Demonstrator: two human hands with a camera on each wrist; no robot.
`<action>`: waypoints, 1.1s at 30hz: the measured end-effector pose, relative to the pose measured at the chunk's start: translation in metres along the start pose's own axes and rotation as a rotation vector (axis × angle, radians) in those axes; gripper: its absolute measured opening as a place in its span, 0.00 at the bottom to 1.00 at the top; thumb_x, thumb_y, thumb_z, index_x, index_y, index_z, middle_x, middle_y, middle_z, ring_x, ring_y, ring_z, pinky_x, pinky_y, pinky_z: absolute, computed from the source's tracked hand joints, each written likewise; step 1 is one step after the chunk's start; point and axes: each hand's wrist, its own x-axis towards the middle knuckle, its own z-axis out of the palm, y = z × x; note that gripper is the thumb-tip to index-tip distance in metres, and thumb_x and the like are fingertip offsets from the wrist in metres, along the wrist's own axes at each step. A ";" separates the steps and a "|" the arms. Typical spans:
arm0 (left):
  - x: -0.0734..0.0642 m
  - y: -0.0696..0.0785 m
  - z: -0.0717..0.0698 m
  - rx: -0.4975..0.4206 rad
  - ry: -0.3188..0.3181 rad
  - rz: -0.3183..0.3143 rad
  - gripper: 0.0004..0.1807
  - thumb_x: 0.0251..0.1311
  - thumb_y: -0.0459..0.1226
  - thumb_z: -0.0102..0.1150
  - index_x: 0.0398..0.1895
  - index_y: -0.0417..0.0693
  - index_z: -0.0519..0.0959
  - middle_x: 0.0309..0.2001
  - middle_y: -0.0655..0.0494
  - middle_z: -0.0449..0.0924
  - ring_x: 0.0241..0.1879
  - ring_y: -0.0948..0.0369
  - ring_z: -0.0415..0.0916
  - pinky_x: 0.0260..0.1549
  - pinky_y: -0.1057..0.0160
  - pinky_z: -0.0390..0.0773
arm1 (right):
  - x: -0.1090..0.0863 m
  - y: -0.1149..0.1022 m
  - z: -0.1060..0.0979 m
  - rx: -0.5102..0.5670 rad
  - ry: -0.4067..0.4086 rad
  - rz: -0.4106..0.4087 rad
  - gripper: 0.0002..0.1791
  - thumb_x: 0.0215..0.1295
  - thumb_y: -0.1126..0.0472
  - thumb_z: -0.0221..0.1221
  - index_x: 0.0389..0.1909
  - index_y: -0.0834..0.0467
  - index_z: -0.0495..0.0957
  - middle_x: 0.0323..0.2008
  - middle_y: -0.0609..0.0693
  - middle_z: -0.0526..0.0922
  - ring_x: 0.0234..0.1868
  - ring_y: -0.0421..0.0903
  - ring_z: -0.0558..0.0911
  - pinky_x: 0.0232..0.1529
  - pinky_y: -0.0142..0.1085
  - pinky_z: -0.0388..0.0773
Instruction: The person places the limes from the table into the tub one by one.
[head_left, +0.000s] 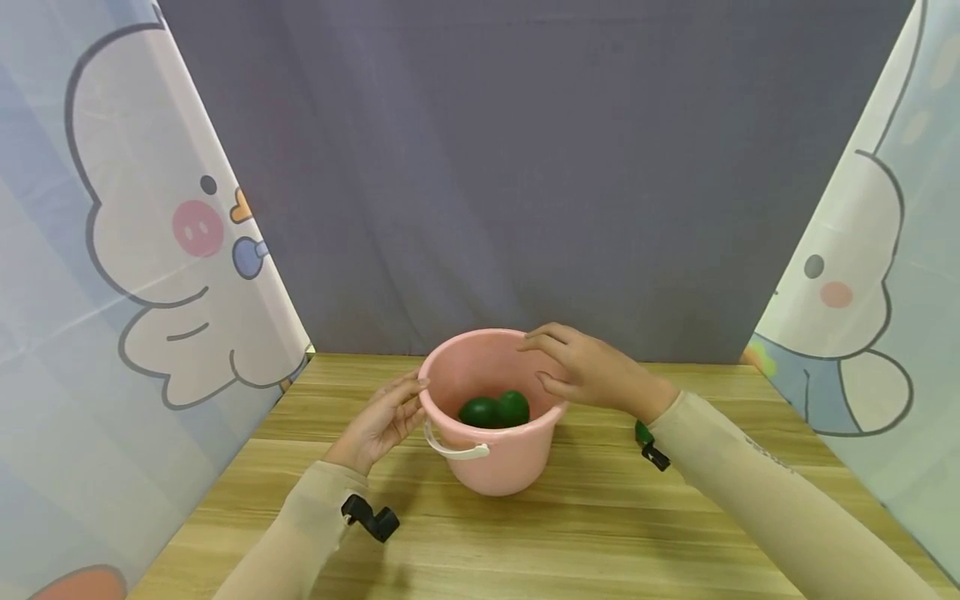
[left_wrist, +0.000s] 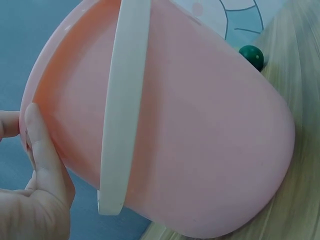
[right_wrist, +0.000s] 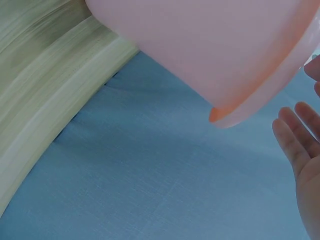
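A pink plastic bucket (head_left: 501, 468) stands upright on the wooden table, its white handle (head_left: 456, 453) hanging down at the front left. Inside lie two smooth, dark green rounded objects (head_left: 480, 412), side by side; their exact kind is unclear. My left hand (head_left: 382, 423) pinches the bucket's left rim, with a finger lying against the outer wall below the rim in the left wrist view. Over the right rim hovers my right hand (head_left: 596, 371), fingers loosely bent and holding nothing. The right wrist view shows its fingers (right_wrist: 290, 142) apart from the rim.
Another dark green rounded object (left_wrist: 251, 57) lies on the table to the right of the bucket, partly covered by my right forearm in the head view. A grey cloth (head_left: 495, 167) hangs behind the wooden table (head_left: 585, 533). Cartoon-printed curtains (head_left: 67, 275) flank both sides.
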 end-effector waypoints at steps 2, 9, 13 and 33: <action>0.000 0.001 0.000 0.005 -0.003 -0.002 0.30 0.73 0.31 0.50 0.74 0.39 0.55 0.48 0.51 0.76 0.32 0.67 0.80 0.31 0.77 0.83 | -0.001 0.000 0.000 0.003 0.001 0.001 0.21 0.63 0.64 0.62 0.58 0.60 0.77 0.56 0.52 0.77 0.56 0.46 0.78 0.55 0.37 0.82; 0.001 0.002 -0.001 0.007 -0.005 -0.001 0.28 0.72 0.30 0.49 0.73 0.39 0.56 0.48 0.51 0.74 0.33 0.67 0.79 0.32 0.77 0.83 | -0.003 0.000 0.001 0.009 0.011 -0.008 0.19 0.63 0.65 0.61 0.56 0.59 0.78 0.54 0.52 0.78 0.53 0.46 0.79 0.51 0.37 0.83; 0.000 0.001 -0.001 0.016 -0.024 0.006 0.25 0.72 0.31 0.49 0.69 0.37 0.59 0.44 0.53 0.74 0.32 0.68 0.79 0.31 0.78 0.82 | -0.005 0.001 0.003 -0.005 0.027 -0.015 0.18 0.62 0.65 0.61 0.54 0.57 0.79 0.50 0.50 0.80 0.48 0.44 0.79 0.45 0.36 0.84; -0.001 0.001 0.001 -0.006 -0.044 0.008 0.26 0.67 0.30 0.42 0.69 0.38 0.57 0.48 0.51 0.72 0.33 0.66 0.77 0.30 0.78 0.81 | -0.012 0.004 0.004 0.001 0.095 -0.053 0.16 0.60 0.67 0.61 0.50 0.59 0.81 0.46 0.50 0.82 0.40 0.42 0.77 0.37 0.35 0.82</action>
